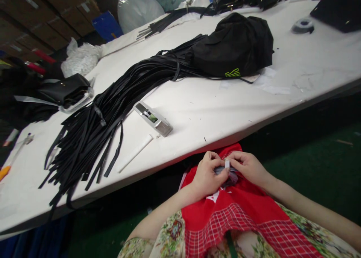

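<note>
Over my red apron [259,209], just below the table edge, both hands meet around a small bunched grey strip [232,178] with a pale, squarish end [227,164]. My left hand [208,173] is closed, thumb and fingers pinching it from the left. From the other side my right hand [246,167] closes on it, thumb and fingertip by the pale end. Much of the strip is hidden by the fingers, so its exact kind is unclear. On the table ahead lies a bundle of long black straps [124,88], tied round with bands.
A black cloth bag [231,43] covers the straps' far end. Nearer lie a grey metal tool [153,119] and a thin white stick [135,153]. A tape roll [302,25] sits far right on the white table [203,111]. Cardboard boxes [42,17] are stacked behind.
</note>
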Action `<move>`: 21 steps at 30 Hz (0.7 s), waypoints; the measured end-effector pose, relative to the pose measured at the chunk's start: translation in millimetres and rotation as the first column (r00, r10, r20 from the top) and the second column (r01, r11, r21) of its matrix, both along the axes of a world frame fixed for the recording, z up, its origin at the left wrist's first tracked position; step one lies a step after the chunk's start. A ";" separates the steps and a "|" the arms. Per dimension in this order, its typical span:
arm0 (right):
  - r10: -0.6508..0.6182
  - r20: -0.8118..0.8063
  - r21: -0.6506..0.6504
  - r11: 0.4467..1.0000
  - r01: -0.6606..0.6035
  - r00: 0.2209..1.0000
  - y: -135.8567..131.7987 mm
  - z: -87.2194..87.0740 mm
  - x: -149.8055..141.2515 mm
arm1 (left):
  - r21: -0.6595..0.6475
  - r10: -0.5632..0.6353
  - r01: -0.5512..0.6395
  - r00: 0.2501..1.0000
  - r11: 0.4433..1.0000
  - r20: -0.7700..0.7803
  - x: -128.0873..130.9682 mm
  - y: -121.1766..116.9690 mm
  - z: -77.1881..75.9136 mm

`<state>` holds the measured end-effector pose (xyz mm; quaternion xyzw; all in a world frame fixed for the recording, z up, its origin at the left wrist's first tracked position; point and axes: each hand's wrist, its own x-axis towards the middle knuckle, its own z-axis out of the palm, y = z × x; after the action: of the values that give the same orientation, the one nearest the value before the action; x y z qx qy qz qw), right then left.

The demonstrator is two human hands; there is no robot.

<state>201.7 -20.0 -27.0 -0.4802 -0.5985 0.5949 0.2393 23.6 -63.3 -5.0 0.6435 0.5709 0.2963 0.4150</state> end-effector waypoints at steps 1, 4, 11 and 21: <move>0.000 0.028 0.059 0.998 -0.002 1.000 -1.6 2.8 0.1 | -0.045 0.018 -0.016 0.999 0.999 0.036 0.5 0.7 -0.2; 0.018 0.058 0.121 0.992 -0.024 0.998 -5.2 9.8 1.0 | -0.217 0.091 -0.054 0.983 0.975 0.162 2.6 2.6 0.4; 0.158 0.121 0.117 0.978 -0.172 0.980 -1.0 17.2 8.4 | -0.383 0.142 -0.089 0.983 0.919 0.113 2.8 4.7 6.6; 0.450 0.049 -0.010 0.893 -0.450 0.892 21.4 23.4 16.3 | -0.400 -0.024 0.071 0.992 0.914 0.120 0.0 7.3 4.4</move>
<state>217.9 1.5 -3.6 -0.3432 -0.6998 0.6213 0.0806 23.6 -56.1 -0.5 0.5400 0.5796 0.1977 0.5773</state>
